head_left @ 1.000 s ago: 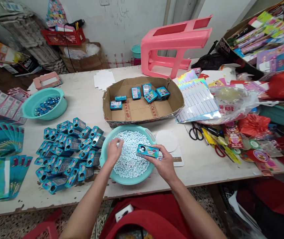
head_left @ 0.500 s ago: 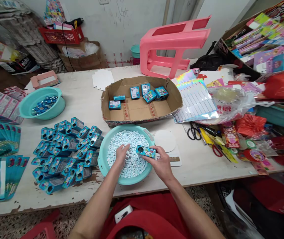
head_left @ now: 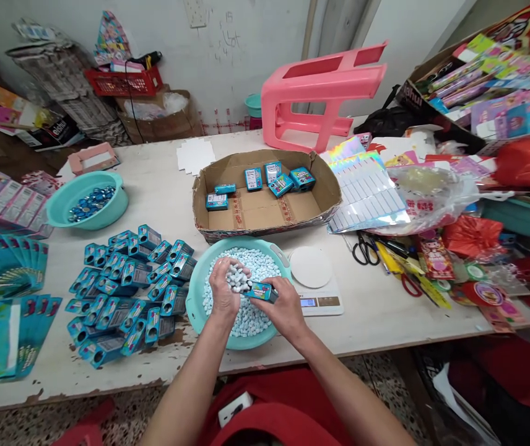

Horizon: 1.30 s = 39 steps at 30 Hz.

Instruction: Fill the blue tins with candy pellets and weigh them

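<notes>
Small box (head_left: 262,291): teal-blue, pale lettering on the long face, held above the large turquoise basin (head_left: 194,300), gripped between the thumb and fingers of the right hand (head_left: 287,308). Left hand (head_left: 221,290) curled around a heap of pale candies (head_left: 237,279) at the box's end; contents inside the box cannot be made out. Large turquoise basin: similar candies, loose. Cardboard tray (head_left: 262,218): several blue boxes (head_left: 280,185). Smaller basin (head_left: 112,212): shiny blue pieces (head_left: 89,205).

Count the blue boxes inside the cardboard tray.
6 blue boxes visible in the cardboard tray: two at left, two near the back centre, two toward the right. Overlap may hide others.
</notes>
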Motion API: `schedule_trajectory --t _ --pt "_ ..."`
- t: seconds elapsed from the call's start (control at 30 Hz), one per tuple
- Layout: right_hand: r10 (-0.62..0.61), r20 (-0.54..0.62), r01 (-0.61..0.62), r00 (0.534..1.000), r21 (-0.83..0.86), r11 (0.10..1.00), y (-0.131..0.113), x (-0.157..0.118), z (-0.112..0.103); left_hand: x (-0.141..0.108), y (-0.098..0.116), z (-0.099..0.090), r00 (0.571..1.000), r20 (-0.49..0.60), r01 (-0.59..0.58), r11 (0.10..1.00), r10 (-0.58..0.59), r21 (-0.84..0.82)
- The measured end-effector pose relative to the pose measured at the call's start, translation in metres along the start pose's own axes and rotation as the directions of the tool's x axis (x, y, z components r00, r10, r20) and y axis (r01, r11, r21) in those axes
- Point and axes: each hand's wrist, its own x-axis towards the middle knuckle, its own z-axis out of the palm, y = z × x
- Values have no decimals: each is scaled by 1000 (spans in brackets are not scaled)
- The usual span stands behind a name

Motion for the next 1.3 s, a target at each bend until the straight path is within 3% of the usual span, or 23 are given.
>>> schedule_trajectory --t 0.47,0.67,1.07,1.3 --pt "42 -1 -42 999 59 997 -5 3 -6 0 3 15 998 -24 -57 971 64 231" --pt "17 8 -18 1000 62 998 -14 6 -16 -1 5 18 993 -48 -95 976 106 195" --pt "28 11 -29 1000 91 995 -11 9 -8 0 6 17 985 -69 -138 955 161 262" --pt "18 9 -19 1000 93 995 -12 13 -7 4 6 16 987 -99 -94 963 123 254"
